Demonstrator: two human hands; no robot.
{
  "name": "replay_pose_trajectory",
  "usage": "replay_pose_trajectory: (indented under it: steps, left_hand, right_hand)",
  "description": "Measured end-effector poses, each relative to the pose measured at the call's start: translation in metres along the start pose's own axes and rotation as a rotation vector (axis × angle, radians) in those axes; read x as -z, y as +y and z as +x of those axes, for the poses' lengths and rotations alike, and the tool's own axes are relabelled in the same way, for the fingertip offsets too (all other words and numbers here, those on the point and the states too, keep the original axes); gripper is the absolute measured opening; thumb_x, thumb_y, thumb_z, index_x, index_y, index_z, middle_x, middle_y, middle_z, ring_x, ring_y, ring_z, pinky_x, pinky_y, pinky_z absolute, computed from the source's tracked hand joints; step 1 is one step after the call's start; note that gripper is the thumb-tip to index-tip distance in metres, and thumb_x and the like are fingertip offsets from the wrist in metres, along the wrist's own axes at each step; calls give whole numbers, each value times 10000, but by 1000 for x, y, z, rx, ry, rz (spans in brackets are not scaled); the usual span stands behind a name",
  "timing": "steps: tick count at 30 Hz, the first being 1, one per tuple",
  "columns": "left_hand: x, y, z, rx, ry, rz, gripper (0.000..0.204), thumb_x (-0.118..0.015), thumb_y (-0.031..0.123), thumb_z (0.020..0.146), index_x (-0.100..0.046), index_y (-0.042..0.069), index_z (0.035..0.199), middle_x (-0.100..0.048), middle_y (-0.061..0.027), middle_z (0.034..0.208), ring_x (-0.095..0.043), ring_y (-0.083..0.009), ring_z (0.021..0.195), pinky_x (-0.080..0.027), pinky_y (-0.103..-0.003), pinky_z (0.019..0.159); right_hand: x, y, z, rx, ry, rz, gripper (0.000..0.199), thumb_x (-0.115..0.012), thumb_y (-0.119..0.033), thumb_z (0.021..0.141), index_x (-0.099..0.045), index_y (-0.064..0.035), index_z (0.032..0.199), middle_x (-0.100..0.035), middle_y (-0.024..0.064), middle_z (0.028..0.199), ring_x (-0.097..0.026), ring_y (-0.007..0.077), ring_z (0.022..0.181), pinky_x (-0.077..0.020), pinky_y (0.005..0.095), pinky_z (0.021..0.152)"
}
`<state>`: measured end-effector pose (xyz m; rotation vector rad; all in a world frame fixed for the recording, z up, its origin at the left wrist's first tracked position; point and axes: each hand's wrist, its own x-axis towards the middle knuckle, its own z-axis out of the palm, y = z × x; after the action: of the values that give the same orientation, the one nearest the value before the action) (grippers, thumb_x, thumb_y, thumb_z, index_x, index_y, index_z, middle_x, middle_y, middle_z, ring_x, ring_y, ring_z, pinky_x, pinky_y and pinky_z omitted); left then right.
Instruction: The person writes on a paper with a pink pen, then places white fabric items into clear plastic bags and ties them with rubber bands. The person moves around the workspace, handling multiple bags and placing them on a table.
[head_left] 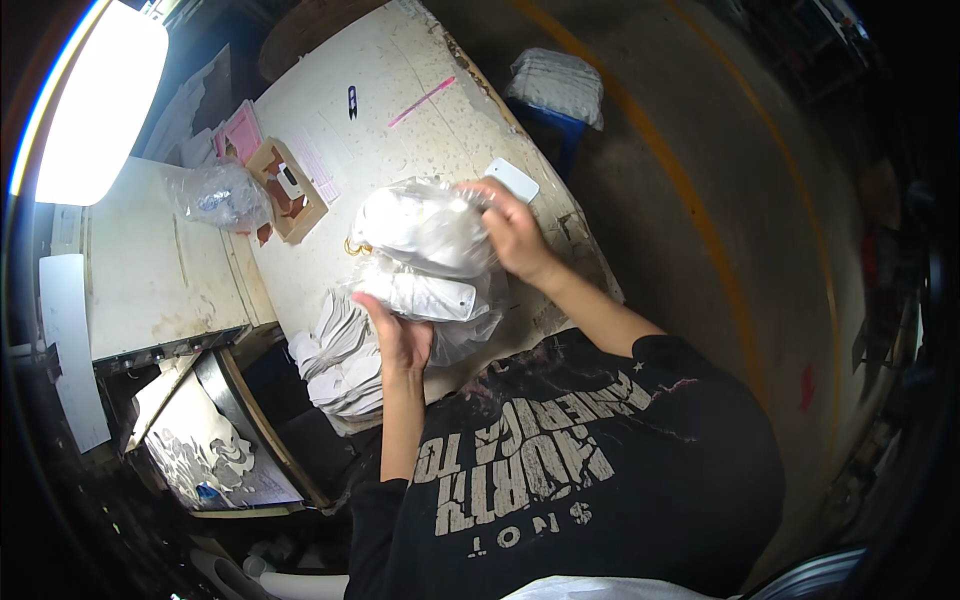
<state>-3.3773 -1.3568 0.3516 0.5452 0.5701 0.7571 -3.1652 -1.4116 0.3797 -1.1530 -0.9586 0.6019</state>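
Observation:
A clear plastic bag [425,225] packed with white pieces stands before me on the worktable. Just nearer to me lies a stack of white tags [415,297] with a small hole at one end, in clear plastic too. My left hand [404,343] grips this stack from the near side, thumb on its left end, other fingers partly hidden. My right hand [515,238] closes on the right side of the upper bag, its fingertips slightly blurred. Golden ties or strings [355,247] show at the left of the bags.
Loose piles of white tags [340,355] lie at the left on the worktable [330,80]. An open cardboard box [287,190], another plastic bag [222,195], a dark small cutter [352,102], a pink strip [422,102] and a white phone-like slab [513,180] surround the work. A blue stool [552,122] holds a wrapped bundle.

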Motion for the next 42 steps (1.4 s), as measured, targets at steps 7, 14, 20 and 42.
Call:
replay_pose_trajectory:
  steps: [7,14,20,42]
  left_hand:
    - [53,1,-5,123,-106,-69,731,-711,498,949,-479,64,1489,-644,-156,1339,-657,-302,1182,-574,-480,983]
    - [56,-25,-9,57,203,157,581,-654,278,950,-536,-54,1412,-661,-163,1309,-664,-293,1173,-541,-440,1001]
    - [62,-30,-9,-2,255,172,645,-639,274,919,-484,-26,1469,-656,-167,1302,-664,-310,1172,-546,-436,995]
    - [136,-35,3,-74,28,207,594,-566,379,942,-546,31,1423,-660,-133,1268,-672,-304,1115,-569,-468,959]
  right_hand:
    - [5,13,-31,191,-745,-104,449,-755,-303,903,-697,-161,1325,-655,83,1085,-645,244,1001,-535,382,917]
    - [63,137,16,-193,106,-1324,657,-808,-179,825,-481,61,1341,-646,234,1070,-659,347,1031,-548,430,933]
    - [77,159,69,-729,-389,-747,645,-788,-59,735,-423,50,1254,-638,312,1235,-573,424,1287,-438,555,1053]
    - [88,202,122,-99,-160,-1079,358,-685,-120,850,-590,-31,1184,-658,195,1198,-634,381,1144,-461,521,986]
